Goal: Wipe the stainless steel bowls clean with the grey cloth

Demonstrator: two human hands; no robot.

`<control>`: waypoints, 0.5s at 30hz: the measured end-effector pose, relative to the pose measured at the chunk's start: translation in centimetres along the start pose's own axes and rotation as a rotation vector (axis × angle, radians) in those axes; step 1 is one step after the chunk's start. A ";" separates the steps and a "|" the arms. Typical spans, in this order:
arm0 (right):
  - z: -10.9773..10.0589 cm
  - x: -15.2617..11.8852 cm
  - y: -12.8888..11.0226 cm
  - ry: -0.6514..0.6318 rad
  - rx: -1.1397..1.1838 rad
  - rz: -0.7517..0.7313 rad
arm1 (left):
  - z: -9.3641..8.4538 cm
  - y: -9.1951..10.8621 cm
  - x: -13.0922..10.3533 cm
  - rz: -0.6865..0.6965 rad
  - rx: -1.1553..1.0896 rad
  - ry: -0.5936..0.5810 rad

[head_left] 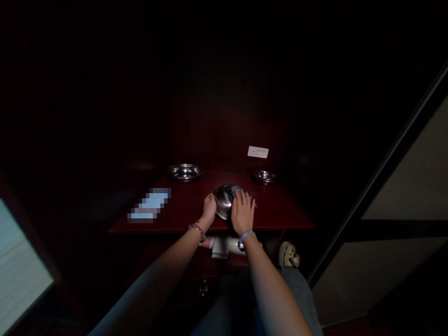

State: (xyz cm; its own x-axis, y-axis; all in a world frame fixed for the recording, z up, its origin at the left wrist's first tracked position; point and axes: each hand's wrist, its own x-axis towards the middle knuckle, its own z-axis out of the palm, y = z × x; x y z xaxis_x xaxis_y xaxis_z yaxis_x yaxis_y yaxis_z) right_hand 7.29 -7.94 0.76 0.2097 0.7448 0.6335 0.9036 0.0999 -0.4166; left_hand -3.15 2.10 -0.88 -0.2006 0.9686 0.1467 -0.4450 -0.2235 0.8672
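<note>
A shiny metal bowl [224, 200] is on the dark red shelf, its rounded outer side showing. My left hand [209, 208] is closed on the bowl's left rim. Over the bowl's right side lies my right hand [242, 212], its fingers stretched out and pressing a grey cloth [237, 188] against the metal. The palm and fingers cover much of the cloth, and part of it sticks out to the right of the fingers.
One metal dish [185, 172] stands at the shelf's back left, a smaller one [265, 177] at the back right. A pixelated pale patch [150, 205] is at the left. A white socket panel [258, 152] is on the back wall. Below are white items [220, 246] and a beige clog [289, 255].
</note>
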 end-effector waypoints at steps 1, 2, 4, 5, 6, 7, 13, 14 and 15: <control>0.0 0.1 0.2 0.000 0.012 0.024 | -0.1 0.0 0.0 -0.001 0.006 0.001; 0.0 0.1 0.3 0.000 0.024 0.048 | -0.1 0.0 0.0 -0.001 0.010 0.001; 0.0 0.2 0.6 0.003 0.054 0.101 | -0.2 -0.1 0.0 -0.002 0.011 -0.001; 0.0 0.3 0.7 0.004 0.072 0.129 | -0.3 -0.1 0.1 -0.001 0.008 -0.003; -0.1 0.3 0.7 0.004 0.091 0.159 | -0.3 -0.2 0.1 0.000 0.006 -0.006; -0.1 0.4 0.8 0.003 0.110 0.191 | -0.3 -0.2 0.2 0.001 0.006 -0.010; -0.3 0.4 0.7 -0.043 0.168 0.418 | -0.4 -0.7 0.5 0.021 0.044 -0.002; -0.3 0.4 0.7 -0.047 0.164 0.438 | -0.4 -0.8 0.6 0.028 0.050 -0.001; -0.3 0.4 0.6 -0.046 0.159 0.449 | -0.4 -0.9 0.6 0.036 0.053 -0.004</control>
State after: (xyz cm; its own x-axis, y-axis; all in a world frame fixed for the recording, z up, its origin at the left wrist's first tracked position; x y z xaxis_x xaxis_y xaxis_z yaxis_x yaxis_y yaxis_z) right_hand 8.05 -7.76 0.99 0.5464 0.7653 0.3403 0.6584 -0.1412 -0.7393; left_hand -3.25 2.87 -1.73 -0.2125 0.9605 0.1798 -0.3910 -0.2522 0.8852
